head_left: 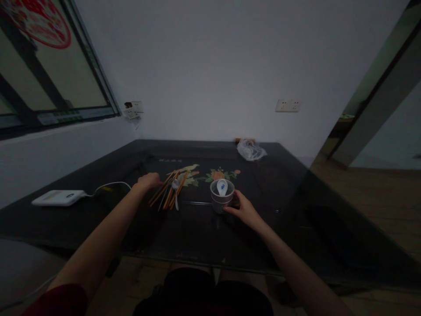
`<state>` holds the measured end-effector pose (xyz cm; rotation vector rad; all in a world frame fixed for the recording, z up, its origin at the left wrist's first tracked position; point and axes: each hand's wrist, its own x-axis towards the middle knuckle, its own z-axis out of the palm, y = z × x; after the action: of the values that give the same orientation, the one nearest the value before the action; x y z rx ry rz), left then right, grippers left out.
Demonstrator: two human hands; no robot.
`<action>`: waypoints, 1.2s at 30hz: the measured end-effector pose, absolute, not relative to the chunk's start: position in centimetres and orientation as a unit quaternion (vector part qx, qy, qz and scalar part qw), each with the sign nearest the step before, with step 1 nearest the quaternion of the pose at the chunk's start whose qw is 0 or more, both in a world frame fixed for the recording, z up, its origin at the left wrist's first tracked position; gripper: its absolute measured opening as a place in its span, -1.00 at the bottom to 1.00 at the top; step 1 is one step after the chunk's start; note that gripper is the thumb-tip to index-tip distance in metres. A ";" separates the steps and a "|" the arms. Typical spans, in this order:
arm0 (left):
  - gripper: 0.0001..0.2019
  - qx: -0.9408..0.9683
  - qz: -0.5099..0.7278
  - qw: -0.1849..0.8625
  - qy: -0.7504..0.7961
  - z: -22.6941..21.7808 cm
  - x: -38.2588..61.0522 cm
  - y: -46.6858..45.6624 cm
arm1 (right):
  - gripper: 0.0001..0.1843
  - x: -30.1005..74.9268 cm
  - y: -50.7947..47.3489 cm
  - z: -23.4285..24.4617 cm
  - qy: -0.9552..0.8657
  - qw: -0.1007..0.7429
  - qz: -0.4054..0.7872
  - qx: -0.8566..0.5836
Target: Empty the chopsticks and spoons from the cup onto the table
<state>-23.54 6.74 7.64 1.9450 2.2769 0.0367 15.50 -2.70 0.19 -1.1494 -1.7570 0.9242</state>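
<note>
A grey cup-shaped utensil holder [218,205] stands upright on the dark table, and a white soup spoon [222,187] with a blue mark leans inside it. My right hand [244,210] is closed around the holder's right side. Left of it lies a loose pile of wooden chopsticks [168,198], with a metal spoon [176,193] on top. My left hand [149,181] is at the pile's left edge, its curled fingertips by the chopsticks' upper part. Whatever those fingers may pinch is hidden from me.
A white power bank [59,198] with a white cable [113,183] lies on the left. A crumpled clear plastic bag [250,150] rests at the back near the wall. The black table [197,241] has a printed flower pattern. A dark flat object [338,237] is at the right.
</note>
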 end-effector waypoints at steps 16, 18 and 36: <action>-0.83 0.915 0.172 0.011 0.366 13.3 -3.6 4.1 | -0.33 15.4 -2.4 -0.6 -0.727 0.411 0.316 -0.450; -0.80 0.925 0.144 -0.017 0.350 13.2 -3.4 4.3 | -0.31 15.3 -2.2 -0.8 -0.729 0.414 0.310 -0.448; -0.77 0.949 -0.038 -0.209 0.232 13.4 -2.3 4.5 | -0.22 15.2 -1.7 -1.6 -0.737 0.423 0.280 -0.447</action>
<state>-2.26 4.51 13.43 3.4580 0.8452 -0.1394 15.21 -1.68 -1.57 -1.1176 -1.8441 0.7006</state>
